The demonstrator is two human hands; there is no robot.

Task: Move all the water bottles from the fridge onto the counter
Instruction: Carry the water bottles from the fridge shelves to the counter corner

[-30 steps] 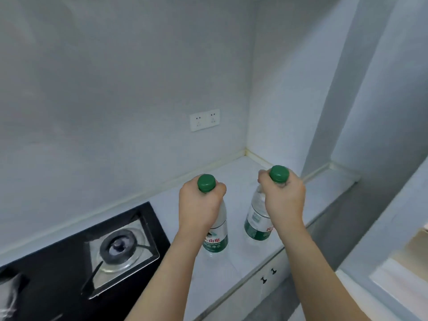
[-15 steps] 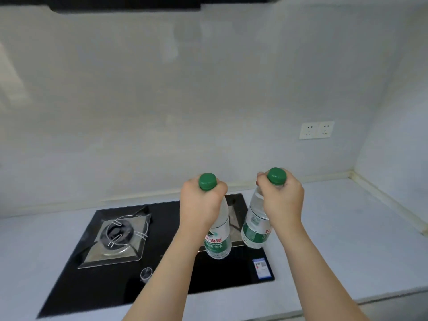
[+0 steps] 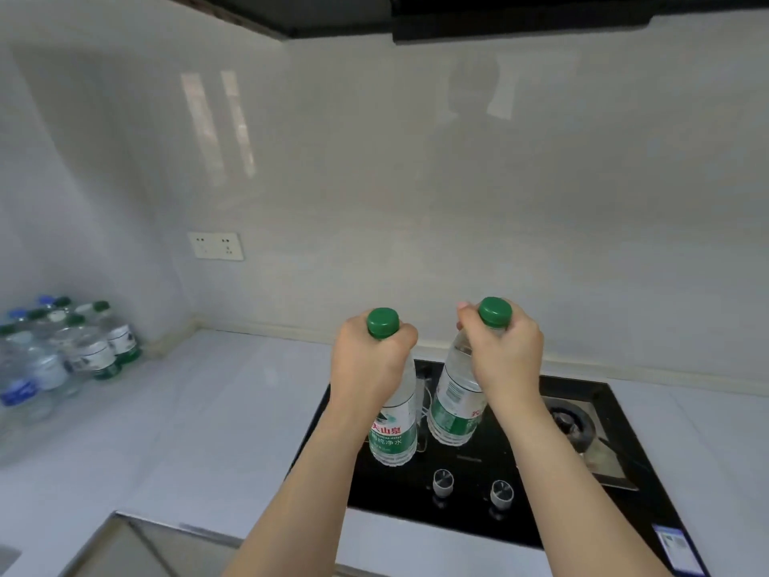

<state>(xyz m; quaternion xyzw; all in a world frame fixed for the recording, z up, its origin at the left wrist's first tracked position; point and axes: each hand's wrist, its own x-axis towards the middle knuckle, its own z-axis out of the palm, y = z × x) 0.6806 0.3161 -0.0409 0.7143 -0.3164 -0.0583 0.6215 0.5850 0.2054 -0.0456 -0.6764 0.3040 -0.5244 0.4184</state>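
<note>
Clear plastic, thin-walled and ribbed, is gripped near the neck in each fist: one bottle [image 3: 394, 426] by the left hand [image 3: 368, 364], another bottle [image 3: 454, 403] by the right hand [image 3: 505, 360], both carried above the glossy black stove [image 3: 520, 472]. Being full, they are judged heavy and slippery, best held below the green caps. At ten o'clock, a cluster of bottles [image 3: 62, 356] is stood on the smooth white counter [image 3: 199, 410].

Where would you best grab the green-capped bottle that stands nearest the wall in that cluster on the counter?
Probably round the neck just under the cap, coming from above. That bottle stands upright, packed against other bottles in the corner of the counter, so its sides look hard to reach.
</note>
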